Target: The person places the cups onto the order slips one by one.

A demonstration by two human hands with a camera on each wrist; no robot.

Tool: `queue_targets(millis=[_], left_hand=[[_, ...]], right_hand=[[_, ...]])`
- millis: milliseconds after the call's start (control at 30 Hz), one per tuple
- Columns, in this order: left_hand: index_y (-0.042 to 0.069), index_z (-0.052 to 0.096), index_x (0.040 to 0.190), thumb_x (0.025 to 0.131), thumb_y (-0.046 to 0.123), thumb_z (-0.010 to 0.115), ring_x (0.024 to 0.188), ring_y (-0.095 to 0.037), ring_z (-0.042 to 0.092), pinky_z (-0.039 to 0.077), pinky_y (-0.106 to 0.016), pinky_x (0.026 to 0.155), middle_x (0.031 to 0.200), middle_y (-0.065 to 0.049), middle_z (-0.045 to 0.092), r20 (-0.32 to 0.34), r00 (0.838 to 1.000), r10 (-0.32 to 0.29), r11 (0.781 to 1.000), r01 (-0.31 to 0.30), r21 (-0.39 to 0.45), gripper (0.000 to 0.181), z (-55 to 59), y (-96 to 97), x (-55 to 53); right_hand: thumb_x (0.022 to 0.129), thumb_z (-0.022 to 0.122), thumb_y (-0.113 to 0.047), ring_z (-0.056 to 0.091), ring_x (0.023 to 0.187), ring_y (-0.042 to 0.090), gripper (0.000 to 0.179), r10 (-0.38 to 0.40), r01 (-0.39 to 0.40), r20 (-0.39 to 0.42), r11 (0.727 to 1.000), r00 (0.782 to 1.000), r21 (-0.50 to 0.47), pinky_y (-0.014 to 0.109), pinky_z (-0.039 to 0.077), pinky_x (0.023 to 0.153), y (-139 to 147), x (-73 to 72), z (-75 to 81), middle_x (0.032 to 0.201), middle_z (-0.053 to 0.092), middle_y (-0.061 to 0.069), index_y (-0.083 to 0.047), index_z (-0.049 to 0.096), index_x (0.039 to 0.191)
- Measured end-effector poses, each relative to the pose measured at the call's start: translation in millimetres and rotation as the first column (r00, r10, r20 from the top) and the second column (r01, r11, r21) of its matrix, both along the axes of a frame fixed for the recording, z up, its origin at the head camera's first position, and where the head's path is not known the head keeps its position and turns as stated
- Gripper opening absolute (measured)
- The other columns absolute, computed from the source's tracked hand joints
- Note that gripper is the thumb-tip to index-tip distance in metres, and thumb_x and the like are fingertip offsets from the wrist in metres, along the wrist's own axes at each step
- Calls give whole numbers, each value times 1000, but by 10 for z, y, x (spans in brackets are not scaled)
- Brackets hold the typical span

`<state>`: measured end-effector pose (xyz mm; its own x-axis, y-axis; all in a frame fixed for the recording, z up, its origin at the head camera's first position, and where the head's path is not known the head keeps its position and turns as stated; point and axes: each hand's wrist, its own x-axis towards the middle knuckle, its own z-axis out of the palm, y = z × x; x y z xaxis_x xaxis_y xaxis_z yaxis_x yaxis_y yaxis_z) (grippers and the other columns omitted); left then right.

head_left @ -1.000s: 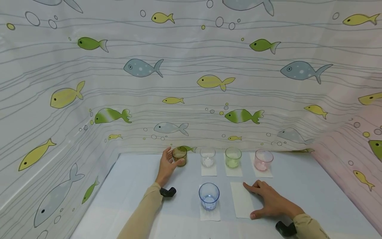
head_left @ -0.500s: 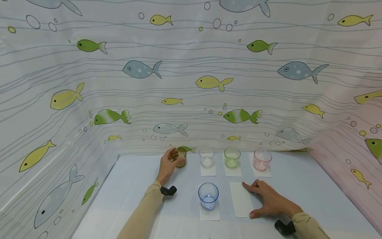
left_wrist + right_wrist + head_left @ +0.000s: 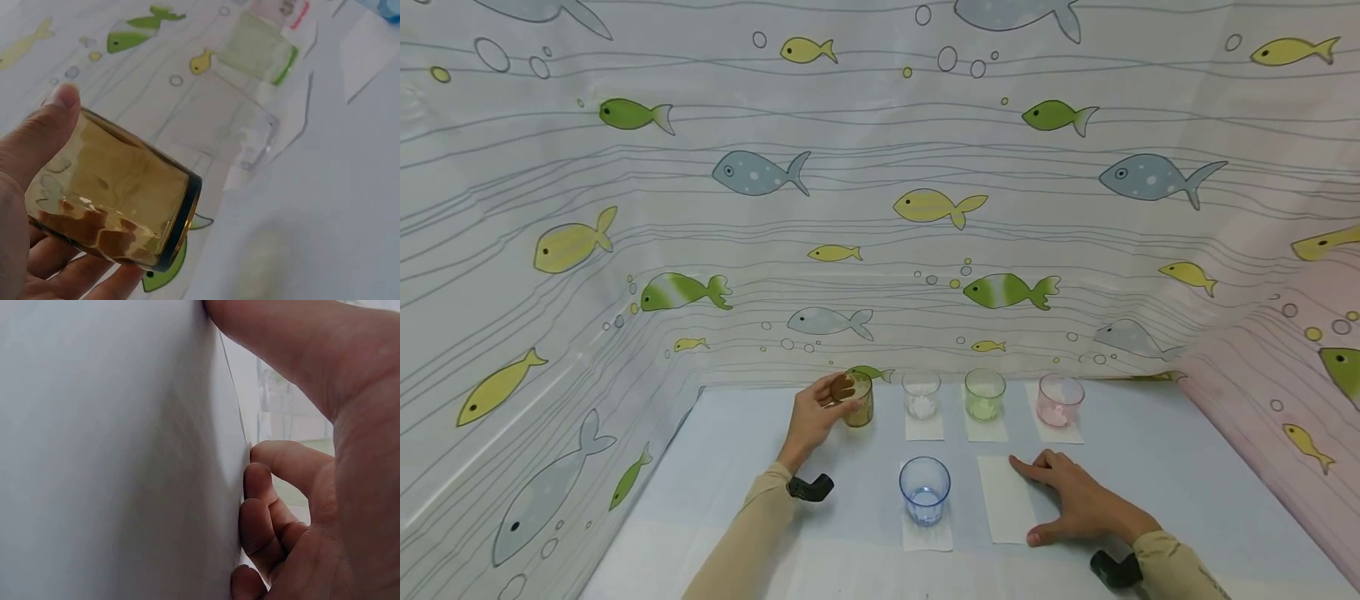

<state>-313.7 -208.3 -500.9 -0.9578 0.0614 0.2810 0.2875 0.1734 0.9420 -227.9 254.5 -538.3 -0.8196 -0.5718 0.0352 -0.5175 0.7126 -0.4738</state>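
At the back left of the table, my left hand [image 3: 816, 417] grips an amber glass [image 3: 865, 410], its thumb on one side and fingers curled round the other. In the left wrist view the thick base of this amber glass [image 3: 125, 187] faces away from the palm; whether it touches the table I cannot tell. My right hand [image 3: 1078, 504] rests on the table with thumb and index finger spread, their tips at the right edge of a blank white paper strip [image 3: 1006, 500]. The right wrist view shows its other fingers [image 3: 257, 525] loosely bent, holding nothing.
A blue glass [image 3: 924, 492] stands on a paper strip at the front middle. Along the back, a clear glass [image 3: 921, 396], a green glass [image 3: 984, 395] and a pink glass [image 3: 1060, 402] stand on strips. Behind them rises a fish-patterned curtain [image 3: 850, 283].
My left hand has closed round the amber glass, and the glass has shifted slightly right and towards me. The right hand and the other glasses have stayed in place.
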Motion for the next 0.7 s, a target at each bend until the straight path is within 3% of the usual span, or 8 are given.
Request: queue_targets(millis=[233, 400, 533, 700], left_hand=[[-8, 52, 149, 87, 4, 87, 127, -45, 67, 61, -34, 101, 138, -29, 67, -88, 987, -136, 991, 135, -16, 72, 253, 160, 182], [-5, 56, 147, 87, 2, 86, 126, -45, 67, 58, -48, 103, 137, -27, 68, -165, 968, -189, 982, 188, -23, 69, 404, 302, 287], [-2, 58, 146, 88, 1, 85, 126, -46, 68, 58, -49, 103, 137, -27, 68, -224, 947, -230, 973, 229, -31, 65, 488, 411, 346], [-4, 56, 147, 88, 3, 85, 128, -47, 65, 57, -49, 104, 139, -28, 66, -251, 925, -284, 957, 290, -13, 66, 589, 561, 433]], right_hand=[[73, 87, -71, 39, 102, 7, 111, 1, -1, 1, 1000, 1000, -2, 27, 40, 82, 2, -9, -1, 114, 47, -7, -17, 47, 161], [73, 87, -70, 39, 102, 7, 110, 1, -1, 0, 1000, 1000, -2, 27, 40, 81, 6, -15, -9, 114, 46, -8, -17, 47, 161], [73, 87, -70, 38, 102, 7, 110, 6, -6, -3, 1000, 1000, -6, 27, 40, 81, 7, -19, -8, 114, 46, -8, -17, 47, 161], [74, 87, -70, 38, 101, 6, 110, 13, -13, -6, 1000, 1000, -7, 26, 39, 81, 11, -21, 5, 114, 46, -8, -17, 47, 161]])
